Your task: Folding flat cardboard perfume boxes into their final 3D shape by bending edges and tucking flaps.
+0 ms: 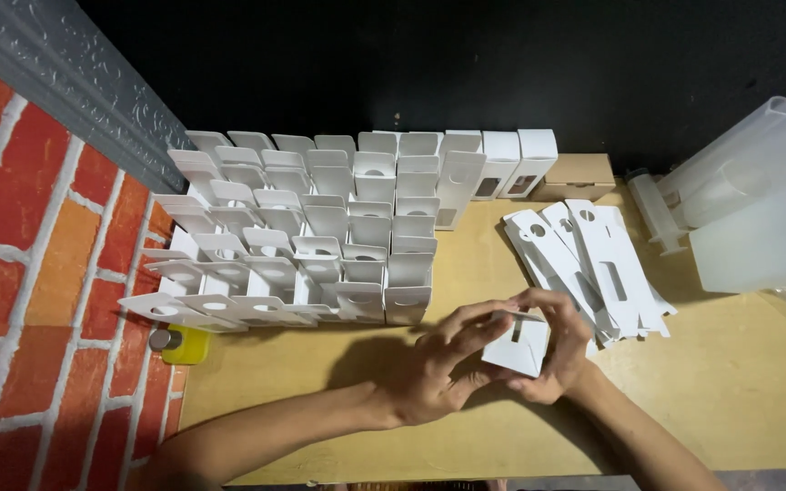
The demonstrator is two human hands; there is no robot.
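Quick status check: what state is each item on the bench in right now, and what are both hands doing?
Small white box: partly folded, held in both hands above the table.
Left hand: gripping the box's left side.
Right hand: gripping its right side.
Flat white blanks: unfolded, fanned in a pile.
Assembled white boxes: upright in rows, top flaps open.
Brown cardboard box: closed.
Translucent plastic container: lying on its side.

Small white cardboard box (518, 345), partly folded, top flap open and raised. Held tilted above desk (320, 364), front centre, between left hand (438, 364) and right hand (561, 350); fingers wrap both sides, lower corner pointing down.
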